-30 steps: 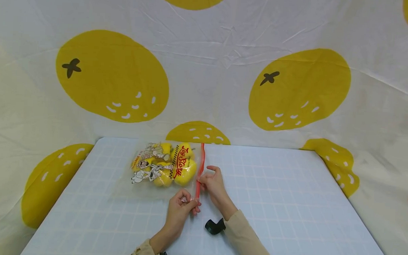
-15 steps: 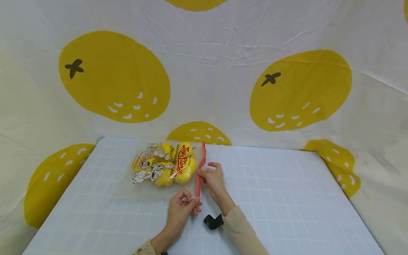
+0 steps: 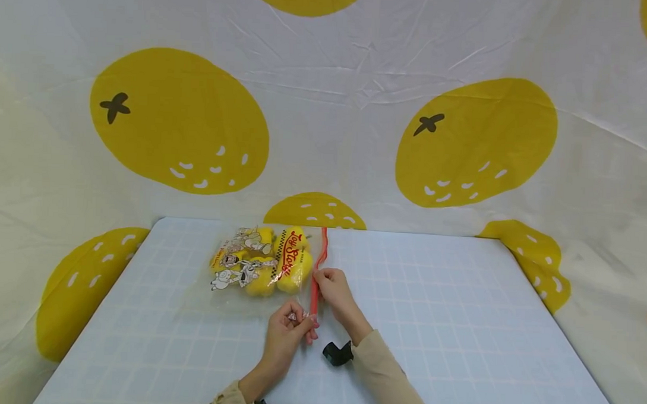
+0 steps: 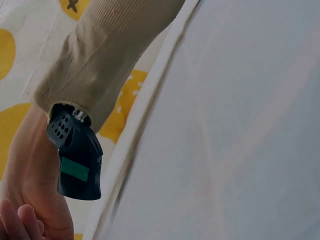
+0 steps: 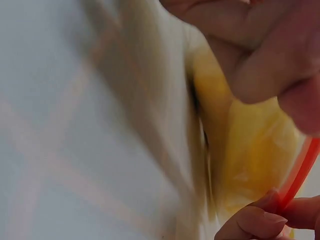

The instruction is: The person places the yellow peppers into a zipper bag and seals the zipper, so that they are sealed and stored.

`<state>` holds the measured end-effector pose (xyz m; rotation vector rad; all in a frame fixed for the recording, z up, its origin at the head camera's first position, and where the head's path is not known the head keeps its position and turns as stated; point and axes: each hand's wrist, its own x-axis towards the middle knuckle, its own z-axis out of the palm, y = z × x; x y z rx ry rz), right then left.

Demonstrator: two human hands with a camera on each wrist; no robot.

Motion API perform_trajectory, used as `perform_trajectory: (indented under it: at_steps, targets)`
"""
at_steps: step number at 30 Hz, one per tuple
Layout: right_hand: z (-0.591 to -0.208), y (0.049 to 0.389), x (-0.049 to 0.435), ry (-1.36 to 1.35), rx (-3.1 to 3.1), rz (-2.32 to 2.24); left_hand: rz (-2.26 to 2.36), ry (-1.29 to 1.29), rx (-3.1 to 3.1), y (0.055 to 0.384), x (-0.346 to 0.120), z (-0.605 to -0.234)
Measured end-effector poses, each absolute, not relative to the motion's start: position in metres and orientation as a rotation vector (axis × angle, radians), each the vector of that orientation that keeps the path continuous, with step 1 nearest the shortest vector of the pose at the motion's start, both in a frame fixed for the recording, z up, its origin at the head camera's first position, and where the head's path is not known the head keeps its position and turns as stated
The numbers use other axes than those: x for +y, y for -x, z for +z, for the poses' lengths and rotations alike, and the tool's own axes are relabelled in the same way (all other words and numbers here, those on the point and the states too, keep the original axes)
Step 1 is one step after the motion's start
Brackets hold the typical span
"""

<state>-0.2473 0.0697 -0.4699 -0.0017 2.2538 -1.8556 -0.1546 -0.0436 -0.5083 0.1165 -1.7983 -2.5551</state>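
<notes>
A clear zip bag with cartoon print and red "Toy Story" lettering lies on the table's left half. Several yellow, rounded fruit-like pieces are inside it. Its red zip strip runs along the right-hand edge, bent at the far part. My left hand pinches the near end of the strip; in the right wrist view its fingers squeeze the red band. Higher up the strip, my right hand pinches it between thumb and index finger. The right wrist view shows the right hand's curled fingers close up.
A pale blue checked cloth covers the table. Behind it hangs a white curtain with large yellow fruit prints. A black wrist camera juts out from the right sleeve.
My right hand first shifts slightly away along the zip strip, and its raised index finger has come down beside the thumb. The left hand stays at the near end.
</notes>
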Motion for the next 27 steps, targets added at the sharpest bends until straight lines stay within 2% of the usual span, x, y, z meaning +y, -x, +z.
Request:
perform_trajectory:
  at_steps: [7, 14, 27]
  targets:
    - [-0.464, 0.270, 0.068, 0.015, 2.295, -1.822, -2.565, -0.038, -1.756, 0.154, -0.043, -0.506]
    - [-0.461, 0.305, 0.064, 0.128, 2.343, -1.724, -2.541, -0.081, -1.782, 0.155, -0.044, -0.507]
    - [-0.454, 0.366, 0.063, 0.013, 2.316, -1.765, -2.593, -0.101, -1.795, 0.153, -0.044, -0.504]
